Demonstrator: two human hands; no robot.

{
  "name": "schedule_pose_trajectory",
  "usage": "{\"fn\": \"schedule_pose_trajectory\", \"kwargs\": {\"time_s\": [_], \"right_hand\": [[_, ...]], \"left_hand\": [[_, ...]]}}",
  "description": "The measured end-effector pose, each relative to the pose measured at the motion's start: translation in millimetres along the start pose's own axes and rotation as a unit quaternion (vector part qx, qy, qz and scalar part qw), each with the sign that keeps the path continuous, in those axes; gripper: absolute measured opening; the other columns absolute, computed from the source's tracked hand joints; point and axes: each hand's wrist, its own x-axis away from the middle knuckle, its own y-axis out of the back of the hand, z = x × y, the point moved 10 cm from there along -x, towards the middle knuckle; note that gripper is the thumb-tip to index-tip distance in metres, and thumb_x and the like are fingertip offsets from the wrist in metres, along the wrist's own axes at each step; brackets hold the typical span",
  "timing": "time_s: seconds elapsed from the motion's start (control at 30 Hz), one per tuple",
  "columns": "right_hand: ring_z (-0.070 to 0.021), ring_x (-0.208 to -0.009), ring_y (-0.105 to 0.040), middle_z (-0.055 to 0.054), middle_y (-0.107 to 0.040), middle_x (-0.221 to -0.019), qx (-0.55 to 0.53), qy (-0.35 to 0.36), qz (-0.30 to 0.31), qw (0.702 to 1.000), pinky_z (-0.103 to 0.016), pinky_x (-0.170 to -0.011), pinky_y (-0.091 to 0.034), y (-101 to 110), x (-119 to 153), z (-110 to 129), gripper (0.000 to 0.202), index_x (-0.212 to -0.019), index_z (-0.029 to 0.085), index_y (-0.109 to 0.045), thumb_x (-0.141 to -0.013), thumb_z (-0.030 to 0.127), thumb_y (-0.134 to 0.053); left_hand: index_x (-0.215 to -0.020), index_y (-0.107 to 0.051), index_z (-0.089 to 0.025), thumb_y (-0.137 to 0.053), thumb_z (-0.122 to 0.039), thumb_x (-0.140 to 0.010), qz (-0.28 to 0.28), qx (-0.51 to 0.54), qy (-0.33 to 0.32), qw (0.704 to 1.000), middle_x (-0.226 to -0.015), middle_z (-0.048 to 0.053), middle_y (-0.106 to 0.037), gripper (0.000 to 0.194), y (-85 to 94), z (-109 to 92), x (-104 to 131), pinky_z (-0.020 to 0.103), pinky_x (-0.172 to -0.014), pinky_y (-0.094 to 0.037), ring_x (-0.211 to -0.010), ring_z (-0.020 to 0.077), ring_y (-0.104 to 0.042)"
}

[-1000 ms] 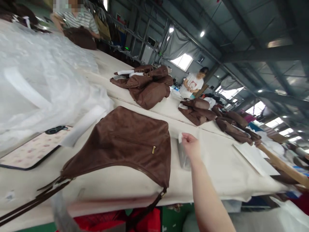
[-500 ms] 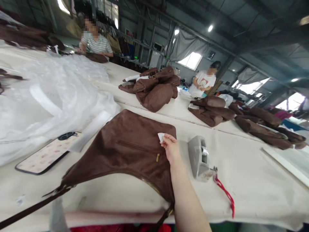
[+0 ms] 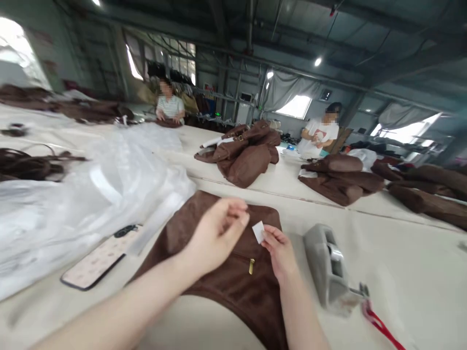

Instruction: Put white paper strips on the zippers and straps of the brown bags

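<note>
A brown handbag point(image 3: 268, 279) with a brass zip pull point(image 3: 251, 266) lies flat on the pale table in front of me. My right hand point(image 3: 279, 250) pinches a small white square piece point(image 3: 258, 232), perhaps paper or a sticker, above the bag's upper right part. Just left of it hovers my left hand point(image 3: 219, 233), somewhat blurred, its fingers loosely curved, with a gap to the thumb and nothing visible in between. My left forearm hides much of the bag's left side. A grey tape dispenser point(image 3: 323, 272) stands right of my right hand.
A patterned phone point(image 3: 100, 257) lies at left beside crumpled clear plastic point(image 3: 146, 165). Brown bags are piled point(image 3: 248, 155) across the table, with more point(image 3: 343, 180) at right. A red cord point(image 3: 381, 323) hangs from the dispenser. Two people work at the far side.
My left hand has come into view over the bag, close to the white piece. My right hand still pinches that piece, now turned more squarely. The camera view has shifted left and up.
</note>
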Motion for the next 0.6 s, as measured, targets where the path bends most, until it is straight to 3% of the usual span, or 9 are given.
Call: {"fn": "schedule_pose_trajectory", "kwargs": {"time_s": [0.1,0.17,0.27,0.37,0.43,0.5,0.57,0.6], "right_hand": [[-0.0096,-0.061,-0.057,0.000,-0.068,-0.073,0.013,-0.007,0.009,1.000,-0.019,-0.056,-0.047,-1.8,0.4,-4.0,0.028,-0.082,0.018,-0.071,-0.062,0.034,-0.082],[-0.0104,-0.062,-0.058,0.000,-0.068,-0.072,0.024,-0.019,0.032,0.999,-0.020,-0.058,-0.049,-8.6,2.9,-5.3,0.029,-0.082,0.019,-0.070,-0.063,0.037,-0.082],[-0.0132,-0.068,-0.062,-0.002,-0.069,-0.075,0.071,-0.019,0.072,0.995,-0.022,-0.062,-0.051,-18.8,9.9,2.0,0.032,-0.083,0.018,-0.068,-0.065,0.042,-0.079],[-0.0153,-0.065,-0.064,-0.004,-0.070,-0.076,0.222,-0.024,0.083,0.971,-0.024,-0.058,-0.050,-16.7,16.1,5.7,0.035,-0.082,0.018,-0.064,-0.074,0.052,-0.067],[-0.0153,-0.051,-0.062,-0.004,-0.068,-0.064,0.396,-0.083,0.108,0.908,-0.025,-0.049,-0.047,-12.4,23.1,-10.1,0.039,-0.073,0.018,-0.061,-0.082,0.055,-0.054],[-0.0166,-0.045,-0.061,-0.005,-0.065,-0.056,0.564,-0.133,0.141,0.802,-0.026,-0.048,-0.045,-8.8,31.8,-28.8,0.040,-0.065,0.018,-0.060,-0.084,0.052,-0.050],[-0.0219,-0.060,-0.067,-0.011,-0.069,-0.066,0.686,-0.104,0.150,0.704,-0.029,-0.058,-0.048,-15.6,34.0,-34.5,0.032,-0.068,0.016,-0.064,-0.081,0.044,-0.055],[-0.0249,-0.070,-0.069,-0.014,-0.071,-0.075,0.725,-0.070,0.143,0.670,-0.031,-0.064,-0.049,-23.0,32.7,-33.0,0.028,-0.071,0.015,-0.066,-0.079,0.040,-0.056]], "left_hand": [[-0.094,-0.058,-0.019,-0.069,-0.046,-0.074,-0.008,0.004,0.074,0.997,-0.084,0.007,-0.064,0.036,-19.2,50.0,-5.8,0.030,-0.069,-0.049,-0.074,0.0164,-0.060],[-0.088,-0.059,-0.018,-0.072,-0.048,-0.069,0.020,0.044,0.121,0.992,-0.078,0.006,-0.064,0.038,-40.8,84.0,-6.6,0.029,-0.065,-0.048,-0.070,0.0164,-0.060],[-0.077,-0.059,-0.019,-0.073,-0.047,-0.068,0.044,0.112,0.115,0.986,-0.077,0.004,-0.065,0.033,-57.2,96.5,-8.8,0.028,-0.065,-0.047,-0.072,0.0162,-0.062],[-0.070,-0.055,-0.018,-0.076,-0.042,-0.066,0.020,0.139,0.136,0.981,-0.070,0.001,-0.063,0.032,-44.6,95.7,-17.5,0.025,-0.064,-0.048,-0.069,0.0138,-0.062],[-0.072,-0.054,-0.017,-0.076,-0.039,-0.067,0.030,0.152,0.177,0.972,-0.071,0.001,-0.064,0.032,-37.5,99.3,-24.1,0.023,-0.063,-0.049,-0.067,0.0126,-0.063],[-0.076,-0.054,-0.015,-0.075,-0.035,-0.069,0.052,0.158,0.210,0.963,-0.075,0.002,-0.066,0.029,-34.4,103.7,-28.9,0.022,-0.062,-0.049,-0.067,0.0117,-0.064],[-0.077,-0.053,-0.015,-0.071,-0.031,-0.073,0.067,0.146,0.220,0.962,-0.076,0.003,-0.067,0.025,-33.8,106.5,-32.4,0.021,-0.060,-0.049,-0.064,0.0106,-0.064],[-0.077,-0.052,-0.015,-0.070,-0.028,-0.074,0.072,0.136,0.217,0.964,-0.076,0.003,-0.068,0.022,-34.6,106.9,-33.9,0.020,-0.058,-0.048,-0.063,0.0104,-0.064]]}}
